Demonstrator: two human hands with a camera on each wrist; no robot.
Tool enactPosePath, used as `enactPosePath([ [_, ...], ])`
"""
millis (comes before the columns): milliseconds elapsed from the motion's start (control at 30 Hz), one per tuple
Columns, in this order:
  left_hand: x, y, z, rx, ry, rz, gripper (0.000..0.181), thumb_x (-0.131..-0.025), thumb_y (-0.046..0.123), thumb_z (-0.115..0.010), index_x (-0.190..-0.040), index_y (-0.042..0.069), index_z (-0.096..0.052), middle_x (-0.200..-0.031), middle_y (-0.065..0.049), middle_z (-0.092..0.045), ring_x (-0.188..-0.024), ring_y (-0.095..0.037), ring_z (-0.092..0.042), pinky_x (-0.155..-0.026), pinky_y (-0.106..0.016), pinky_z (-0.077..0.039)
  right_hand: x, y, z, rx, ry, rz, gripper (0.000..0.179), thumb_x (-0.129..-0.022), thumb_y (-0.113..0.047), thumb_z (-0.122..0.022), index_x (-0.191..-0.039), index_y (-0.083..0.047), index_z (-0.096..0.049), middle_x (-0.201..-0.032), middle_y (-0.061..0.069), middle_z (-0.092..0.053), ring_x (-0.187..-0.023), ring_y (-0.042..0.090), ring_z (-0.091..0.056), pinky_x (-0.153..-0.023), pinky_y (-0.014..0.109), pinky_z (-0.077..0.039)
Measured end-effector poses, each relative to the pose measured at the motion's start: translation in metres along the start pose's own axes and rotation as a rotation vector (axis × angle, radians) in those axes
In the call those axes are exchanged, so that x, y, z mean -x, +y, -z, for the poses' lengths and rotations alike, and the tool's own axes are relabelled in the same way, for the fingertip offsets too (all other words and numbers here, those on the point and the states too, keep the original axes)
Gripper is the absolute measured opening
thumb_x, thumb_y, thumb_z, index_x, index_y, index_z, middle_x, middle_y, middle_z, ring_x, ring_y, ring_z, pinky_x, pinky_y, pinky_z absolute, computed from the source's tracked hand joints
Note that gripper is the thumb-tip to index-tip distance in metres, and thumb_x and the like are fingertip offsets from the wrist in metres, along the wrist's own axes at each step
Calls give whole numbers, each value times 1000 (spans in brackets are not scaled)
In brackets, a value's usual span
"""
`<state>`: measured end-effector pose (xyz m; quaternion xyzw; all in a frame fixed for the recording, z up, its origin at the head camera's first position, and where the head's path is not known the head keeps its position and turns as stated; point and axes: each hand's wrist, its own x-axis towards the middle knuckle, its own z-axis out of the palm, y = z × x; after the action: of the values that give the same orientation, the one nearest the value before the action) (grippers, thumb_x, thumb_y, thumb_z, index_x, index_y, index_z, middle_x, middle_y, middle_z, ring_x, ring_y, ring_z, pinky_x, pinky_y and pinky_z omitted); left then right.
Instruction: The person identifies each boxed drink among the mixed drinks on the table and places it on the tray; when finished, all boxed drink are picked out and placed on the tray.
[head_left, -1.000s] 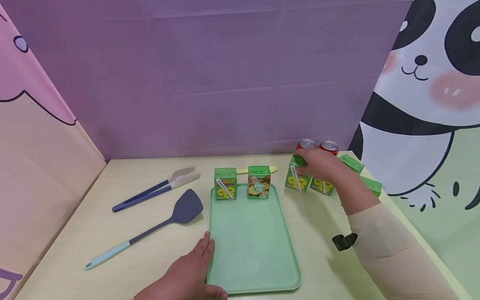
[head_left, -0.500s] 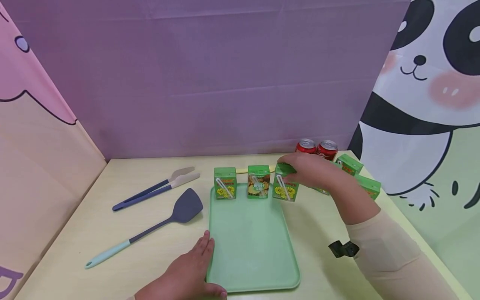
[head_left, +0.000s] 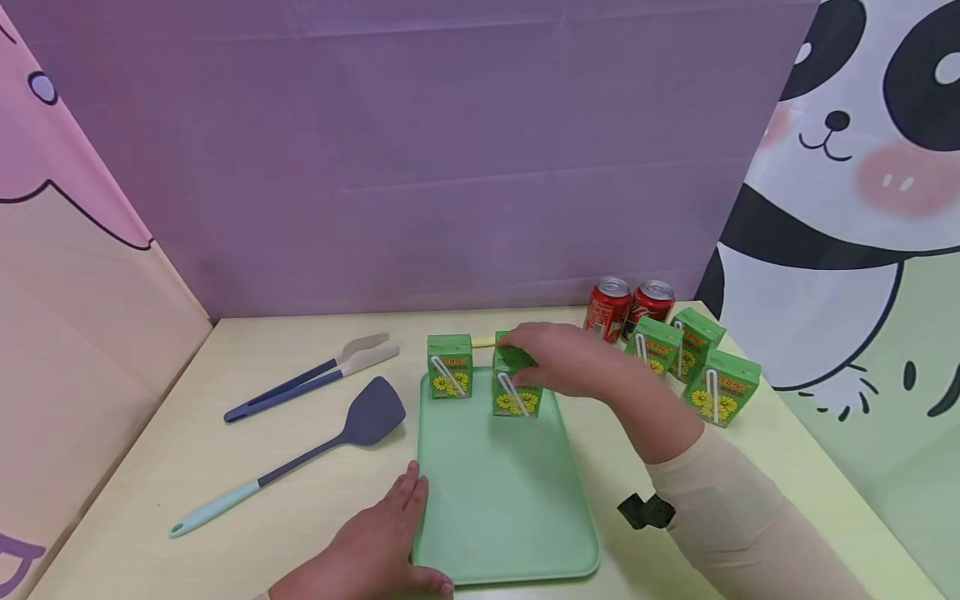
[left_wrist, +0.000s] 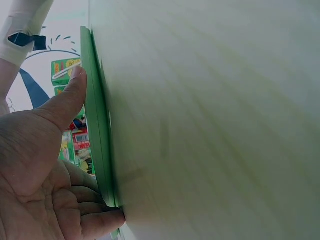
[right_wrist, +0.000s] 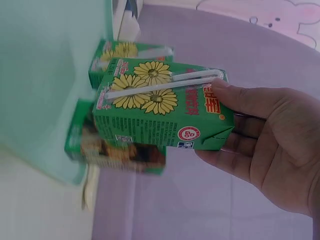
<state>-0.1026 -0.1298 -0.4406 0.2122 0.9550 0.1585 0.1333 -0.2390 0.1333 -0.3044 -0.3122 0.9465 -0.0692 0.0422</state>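
Note:
My right hand (head_left: 562, 358) grips a green drink carton (right_wrist: 160, 95) with yellow flowers and a white straw on its front, thumb on the straw side. It is held over the far part of the pale green tray (head_left: 510, 500), overlapping another carton (right_wrist: 115, 150) with a brownish picture behind it. On the tray's far left corner stands a flowered carton (head_left: 450, 367). My left hand (head_left: 375, 533) lies along the tray's near left edge with fingers straight, and in the left wrist view its thumb (left_wrist: 70, 95) reaches over the rim.
At the back right stand two red drink cans (head_left: 607, 308) and several green cartons (head_left: 726, 387). Left of the tray lie a dark-bladed spatula (head_left: 375, 412) and blue-handled tongs (head_left: 300, 387). Part of a yellow utensil (head_left: 483, 342) shows behind the cartons.
My right hand has carried the flowered carton leftward from the group at the right to over the tray, in front of the middle carton. My left hand has stayed at the tray's edge.

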Motion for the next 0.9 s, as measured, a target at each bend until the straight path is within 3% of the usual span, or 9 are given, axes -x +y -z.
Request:
enactPosePath([
  [467, -1, -1, 1, 5, -8, -4, 124, -67, 76, -71, -152, -3, -28, -162, -21, -16, -146, -35, -29, -100, -48, -48, -35, -46, -29, 32, -81, 96, 56, -92, -31, -70, -143, -17, -52, -142, 1, -56, -134, 19, -49, -109, 39, -41],
  [900, -2, -2, 0, -9, 2, -7, 124, -66, 76, -72, -151, -3, -30, -162, -21, -17, -145, -35, -31, -97, -47, -49, -49, -52, -48, 13, -65, 105, 52, -93, -33, -68, -141, -19, -53, -144, -1, -54, -133, 18, -49, -105, 39, -44],
])
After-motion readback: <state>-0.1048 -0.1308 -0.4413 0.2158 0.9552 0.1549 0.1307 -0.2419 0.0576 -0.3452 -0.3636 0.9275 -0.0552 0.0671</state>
